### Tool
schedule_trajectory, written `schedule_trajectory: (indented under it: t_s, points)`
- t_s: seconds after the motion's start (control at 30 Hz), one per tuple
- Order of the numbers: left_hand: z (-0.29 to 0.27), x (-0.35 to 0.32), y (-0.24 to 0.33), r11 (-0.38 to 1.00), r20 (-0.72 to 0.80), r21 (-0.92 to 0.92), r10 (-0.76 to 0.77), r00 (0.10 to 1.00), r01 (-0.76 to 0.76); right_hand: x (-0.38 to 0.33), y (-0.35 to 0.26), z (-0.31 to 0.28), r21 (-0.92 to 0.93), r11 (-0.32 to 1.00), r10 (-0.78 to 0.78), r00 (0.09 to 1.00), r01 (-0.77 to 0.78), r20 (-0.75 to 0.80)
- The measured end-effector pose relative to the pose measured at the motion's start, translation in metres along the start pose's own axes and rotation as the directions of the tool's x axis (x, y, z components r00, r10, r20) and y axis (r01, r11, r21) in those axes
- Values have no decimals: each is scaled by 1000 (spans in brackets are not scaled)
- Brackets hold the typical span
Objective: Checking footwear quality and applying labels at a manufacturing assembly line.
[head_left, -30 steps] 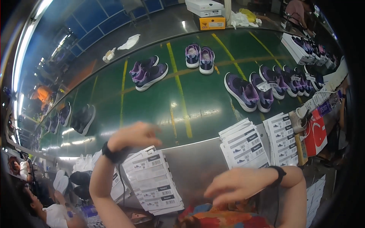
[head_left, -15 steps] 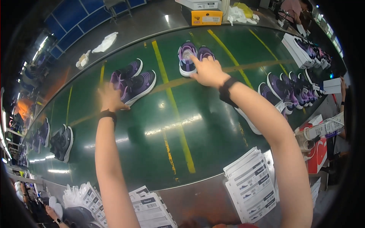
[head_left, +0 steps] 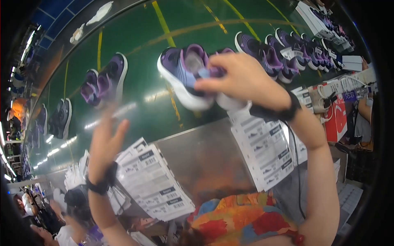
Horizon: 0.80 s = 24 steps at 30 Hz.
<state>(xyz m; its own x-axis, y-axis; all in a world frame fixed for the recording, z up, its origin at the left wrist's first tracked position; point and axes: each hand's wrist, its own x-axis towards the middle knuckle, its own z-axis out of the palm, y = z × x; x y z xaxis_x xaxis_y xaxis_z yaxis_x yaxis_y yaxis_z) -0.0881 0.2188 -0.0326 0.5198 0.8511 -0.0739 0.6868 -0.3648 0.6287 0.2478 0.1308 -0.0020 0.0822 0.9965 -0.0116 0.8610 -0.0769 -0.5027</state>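
Note:
My right hand [head_left: 242,82] grips a purple-and-navy sneaker [head_left: 174,76] by its heel end, thumb and fingers at the collar. The shoe sits near the front edge of the green conveyor belt [head_left: 139,110], its toe to the far left. Its mate is mostly hidden behind my fingers. My left hand [head_left: 106,141], a little blurred, hovers with fingers apart over the belt's near edge and touches nothing I can see. Just beyond it rests another pair of purple sneakers [head_left: 117,74], with toes pointing away.
Label sheets lie in stacks, one at left [head_left: 158,186] and one at right [head_left: 260,153]. A row of tagged sneakers [head_left: 283,53] lines the right of the belt. Dark sneakers [head_left: 61,119] stand at far left. A white box [head_left: 353,63] is at the right edge.
My right hand has drawn its pair of sneakers toward me, turning the toe to the far left. My left hand has let go of the left pair and pulled back. The view has tilted down.

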Motion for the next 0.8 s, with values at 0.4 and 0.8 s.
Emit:
schedule_trajectory:
  t_s: [0.4, 0.8]
  points:
    - [139, -175, 91, 932, 206, -241, -224, 952, 272, -249, -47, 102, 133, 954, -273, 962, 270, 6]
    - [141, -145, 76, 759, -167, 164, 651, 740, -631, -207, -1, 86, -121, 844, -536, 811, 523, -233]
